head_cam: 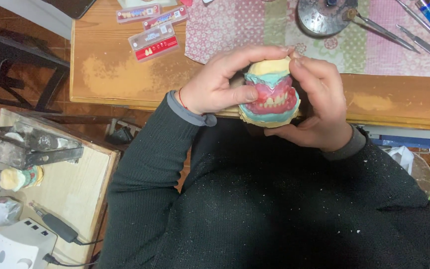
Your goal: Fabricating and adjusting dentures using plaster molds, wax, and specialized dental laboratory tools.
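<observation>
While two hands (left hand (215,87), right hand (322,107)) clasp one denture model (269,94)

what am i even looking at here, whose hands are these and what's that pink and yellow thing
There is no machine here, only a person at work. The one picture comes from a camera worn on that person's head, looking down past dark sleeves at both bare hands.

The left hand and the right hand together grip a dental model: two pale yellow plaster casts closed on each other, with teal and pink wax and a row of small artificial teeth between them.

Beyond the hands is a wooden table. On it lie flat cards of artificial teeth, a patterned cloth, a round metal dish and slim metal hand instruments.

On a lower bench to the left sit another plaster model and a small white motor unit with a dark handpiece.
</observation>
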